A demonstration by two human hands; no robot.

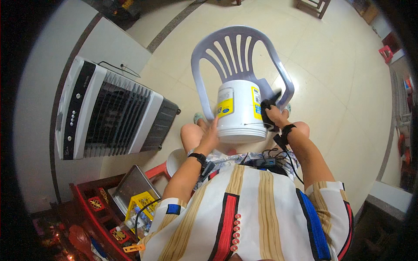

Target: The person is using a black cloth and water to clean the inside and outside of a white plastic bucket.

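In front of me a white plastic bucket [241, 98] with yellow labels is on a grey-blue plastic armchair [243, 31]. Its ridged rim and wire handle are at the end nearest me; whether it is upside down or on its side I cannot tell. My left hand [210, 138] rests against the bucket's left side near the rim, fingers pointing forward. A black cloth [267, 104] is gripped in my right hand [275, 115] and lies against the bucket's right side. Both wrists wear black straps. The bucket's interior is hidden.
To the left stands an air cooler [120, 114] by the wall. A dark red wooden table [94, 217] at lower left bears a metal tray [130, 186] and a yellow plastic basket [142, 202]. A wooden stool [315, 6] stands on the tiled floor at the far end.
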